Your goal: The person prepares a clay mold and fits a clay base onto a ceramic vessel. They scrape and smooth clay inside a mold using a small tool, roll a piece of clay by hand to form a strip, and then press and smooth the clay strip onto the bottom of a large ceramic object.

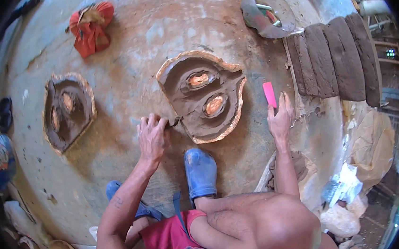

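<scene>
Steeply down it looks, one wide fisheye view from the wearer's head, facing the stained grey-brown floor [131, 78]! A bare, bent knee [284, 224] looms close at the lower edge; farther off, mid-view, sits the rough-rimmed brown clay mould [192, 95], everything curving toward the dark border.

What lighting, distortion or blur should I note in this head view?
Head view: black fisheye border, with the brown slabs appearing to bow toward the right; head view: blown-out glare at far lower right; head view: knee somewhat soft, left hand and pink tool reasonably clear.
</scene>
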A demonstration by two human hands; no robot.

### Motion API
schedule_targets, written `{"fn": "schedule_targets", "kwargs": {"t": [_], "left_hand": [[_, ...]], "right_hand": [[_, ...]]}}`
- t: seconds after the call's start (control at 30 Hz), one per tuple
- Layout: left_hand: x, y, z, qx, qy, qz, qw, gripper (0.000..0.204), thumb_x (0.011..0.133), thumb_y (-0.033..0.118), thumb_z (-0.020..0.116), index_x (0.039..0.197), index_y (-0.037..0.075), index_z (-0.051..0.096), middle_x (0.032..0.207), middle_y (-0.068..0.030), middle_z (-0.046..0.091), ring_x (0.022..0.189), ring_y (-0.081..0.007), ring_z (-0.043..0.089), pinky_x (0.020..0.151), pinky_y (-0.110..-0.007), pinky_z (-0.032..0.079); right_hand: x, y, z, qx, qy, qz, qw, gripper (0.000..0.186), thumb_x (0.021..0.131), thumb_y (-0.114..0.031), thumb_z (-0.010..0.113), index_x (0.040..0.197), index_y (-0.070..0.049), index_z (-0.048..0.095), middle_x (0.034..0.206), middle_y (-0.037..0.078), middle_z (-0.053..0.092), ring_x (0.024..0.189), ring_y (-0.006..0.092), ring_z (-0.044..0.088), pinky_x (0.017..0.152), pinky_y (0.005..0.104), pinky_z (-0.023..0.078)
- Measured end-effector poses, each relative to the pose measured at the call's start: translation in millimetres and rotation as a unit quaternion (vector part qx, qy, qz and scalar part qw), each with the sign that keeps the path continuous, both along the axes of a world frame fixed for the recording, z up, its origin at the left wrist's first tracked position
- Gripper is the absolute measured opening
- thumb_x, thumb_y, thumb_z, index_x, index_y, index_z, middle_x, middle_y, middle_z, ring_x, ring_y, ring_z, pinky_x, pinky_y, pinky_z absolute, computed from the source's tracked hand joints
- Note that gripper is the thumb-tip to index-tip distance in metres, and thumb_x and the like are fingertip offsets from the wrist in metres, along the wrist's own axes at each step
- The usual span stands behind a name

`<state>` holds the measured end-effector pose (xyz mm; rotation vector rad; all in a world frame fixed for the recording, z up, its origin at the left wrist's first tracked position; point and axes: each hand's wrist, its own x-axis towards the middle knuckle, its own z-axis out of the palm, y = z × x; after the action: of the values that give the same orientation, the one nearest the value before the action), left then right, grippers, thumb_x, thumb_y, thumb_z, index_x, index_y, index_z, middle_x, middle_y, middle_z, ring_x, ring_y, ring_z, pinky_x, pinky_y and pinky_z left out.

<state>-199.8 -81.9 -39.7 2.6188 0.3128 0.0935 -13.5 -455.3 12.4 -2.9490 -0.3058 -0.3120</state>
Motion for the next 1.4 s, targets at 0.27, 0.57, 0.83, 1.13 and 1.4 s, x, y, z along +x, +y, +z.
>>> {"fn": "schedule_targets", "kwargs": {"t": [0.27, 0.57, 0.83, 1.13, 1.4], "left_hand": [[36.9, -8.7, 98.5, -0.147, -0.064, -0.072, 0.984, 0.036, 0.076, 0.000, 0.087, 0.111, 0.004, 0.077, 0.104, -0.0118, 0.073, 0.080, -0.0232, 0.075, 0.068, -0.034, 0.060], [104.4, -144.2, 146.4, -0.500, -0.097, -0.154, 0.847, 0.072, 0.078, -0.009, 0.084, 0.146, 0.006, 0.064, 0.136, -0.0150, 0.070, 0.115, -0.0242, 0.073, 0.091, -0.035, 0.065], [61.7, -129.2, 95.6, -0.508, 0.203, -0.228, 0.806, 0.030, 0.096, 0.000, 0.076, 0.126, -0.003, 0.071, 0.114, -0.0076, 0.074, 0.101, -0.0150, 0.069, 0.088, -0.031, 0.059], [-2.3, -325.8, -15.5, -0.343, 0.075, -0.690, 0.633, 0.032, 0.094, 0.020, 0.074, 0.121, 0.003, 0.074, 0.126, -0.0190, 0.073, 0.115, -0.0416, 0.070, 0.095, -0.049, 0.060], [-10.6, -347.9, -33.7, -0.093, 0.059, -0.713, 0.693, 0.071, 0.098, 0.032, 0.067, 0.163, 0.016, 0.043, 0.172, -0.0008, 0.038, 0.160, -0.0163, 0.031, 0.133, -0.044, 0.021]], "right_hand": [[-62.8, 112.6, 75.6, 0.412, 0.143, 0.139, 0.889, 0.053, 0.100, -0.025, 0.075, 0.142, 0.005, 0.060, 0.130, 0.023, 0.069, 0.103, 0.0289, 0.075, 0.081, 0.0374, 0.063], [-60.2, 41.1, 117.5, 0.503, 0.049, -0.032, 0.862, 0.051, 0.107, -0.012, 0.063, 0.155, -0.003, 0.051, 0.095, 0.013, 0.073, 0.076, 0.0211, 0.071, 0.074, 0.0349, 0.059], [-184.4, -133.7, 88.0, -0.193, 0.081, -0.176, 0.962, 0.073, 0.092, -0.043, 0.080, 0.154, -0.011, 0.056, 0.149, 0.018, 0.054, 0.140, 0.0463, 0.047, 0.114, 0.0633, 0.043], [-150.8, -133.6, 90.0, -0.076, 0.202, -0.358, 0.908, 0.103, 0.067, -0.072, 0.087, 0.154, -0.024, 0.057, 0.169, 0.015, 0.037, 0.157, 0.0562, 0.019, 0.116, 0.0859, 0.016], [-162.4, -187.2, 70.3, -0.018, 0.163, -0.290, 0.943, 0.075, 0.074, -0.054, 0.087, 0.137, -0.018, 0.069, 0.143, 0.015, 0.062, 0.132, 0.0371, 0.056, 0.111, 0.0617, 0.045]]}}
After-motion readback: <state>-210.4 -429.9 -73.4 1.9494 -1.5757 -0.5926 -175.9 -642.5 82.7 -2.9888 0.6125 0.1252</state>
